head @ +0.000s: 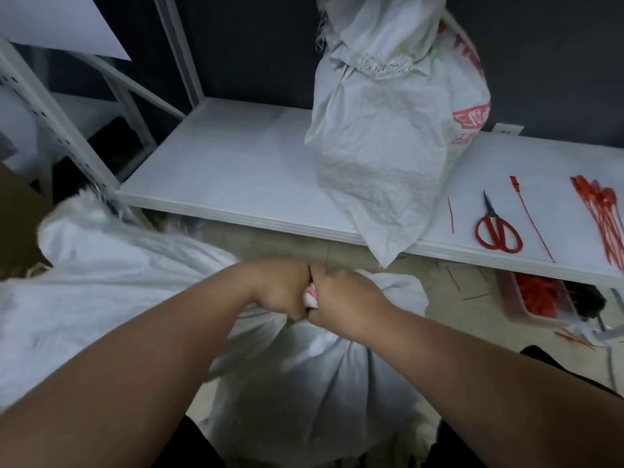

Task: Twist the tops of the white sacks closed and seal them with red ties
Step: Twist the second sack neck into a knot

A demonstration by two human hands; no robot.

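My left hand (282, 288) and right hand (341, 298) sit knuckle to knuckle in front of me, both curled into tight fists around the gathered neck of the sack (312, 297) between them. Both forearms are bare and reach forward, converging from either side toward the fists.

The sack (304, 373) gripped at its neck is matt, crinkled woven cloth; beyond the grip, the shelf board (236, 163) looks smooth and matt.

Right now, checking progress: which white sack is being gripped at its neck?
The sack on the floor; both hands clamp its twisted neck. The sack on the shelf stands untouched.
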